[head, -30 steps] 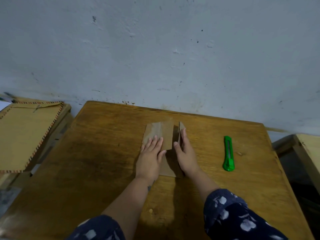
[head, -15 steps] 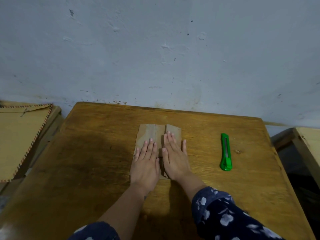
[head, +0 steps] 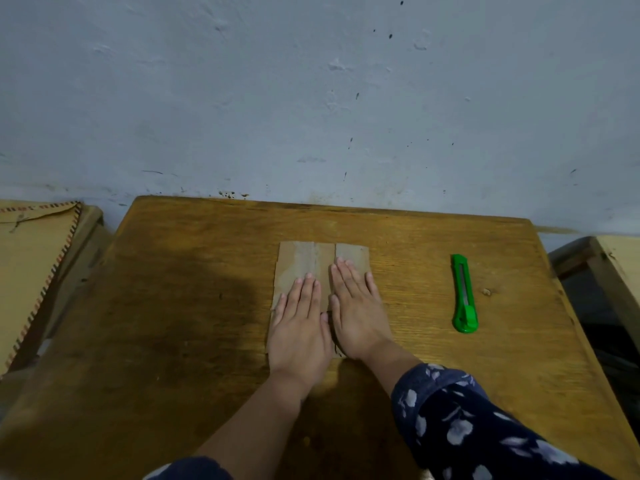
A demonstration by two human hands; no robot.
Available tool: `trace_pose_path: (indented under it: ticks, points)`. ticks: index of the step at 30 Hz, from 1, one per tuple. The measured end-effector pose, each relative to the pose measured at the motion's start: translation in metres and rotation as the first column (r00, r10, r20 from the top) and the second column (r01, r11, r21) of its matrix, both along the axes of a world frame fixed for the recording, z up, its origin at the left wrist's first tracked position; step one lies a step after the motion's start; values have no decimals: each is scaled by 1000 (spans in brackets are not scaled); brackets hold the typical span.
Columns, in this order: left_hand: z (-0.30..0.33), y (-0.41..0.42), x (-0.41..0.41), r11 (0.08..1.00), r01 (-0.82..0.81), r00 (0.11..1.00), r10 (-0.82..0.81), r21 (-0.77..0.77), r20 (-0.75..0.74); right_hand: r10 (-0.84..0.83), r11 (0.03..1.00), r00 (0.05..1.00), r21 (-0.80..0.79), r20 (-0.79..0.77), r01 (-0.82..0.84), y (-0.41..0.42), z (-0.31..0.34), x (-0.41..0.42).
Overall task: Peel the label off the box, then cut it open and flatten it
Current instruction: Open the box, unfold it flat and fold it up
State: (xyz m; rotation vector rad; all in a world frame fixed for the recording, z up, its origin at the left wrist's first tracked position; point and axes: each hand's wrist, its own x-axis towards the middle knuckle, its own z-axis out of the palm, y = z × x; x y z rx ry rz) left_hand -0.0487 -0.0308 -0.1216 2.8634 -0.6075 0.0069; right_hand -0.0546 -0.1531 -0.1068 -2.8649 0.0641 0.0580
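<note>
The brown cardboard box [head: 304, 259] lies opened out flat on the wooden table [head: 180, 306], its panels side by side. My left hand [head: 299, 327] presses palm down on the left panels with fingers spread slightly. My right hand [head: 356, 306] presses palm down on the right panel, close beside the left hand. Both hands cover the near half of the cardboard. A green utility knife [head: 464, 294] lies on the table to the right, apart from my hands. No label is visible.
A pale blue wall [head: 311, 98] rises right behind the table. A large brown envelope with a striped border [head: 31, 265] rests on a lower surface at the left. Another wooden piece of furniture [head: 616, 261] stands at the right.
The right panel stood upright a second ago; my right hand has pushed it down flat. Both palms now press the cardboard against the table.
</note>
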Motion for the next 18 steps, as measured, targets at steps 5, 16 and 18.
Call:
trace_pose_path:
  ticks: [5,16,18]
  points:
    - [-3,2,2,1000,12,1000,-12,0,-25,-271,962,960,-19,69,273,6,-1,-7]
    - [8,42,-24,988,48,996,-58,-144,-71,-533,776,846,380,-32,503,59,22,-45]
    - [9,53,-31,978,69,994,-84,-197,-69,-567,741,824,445,14,503,72,37,-54]
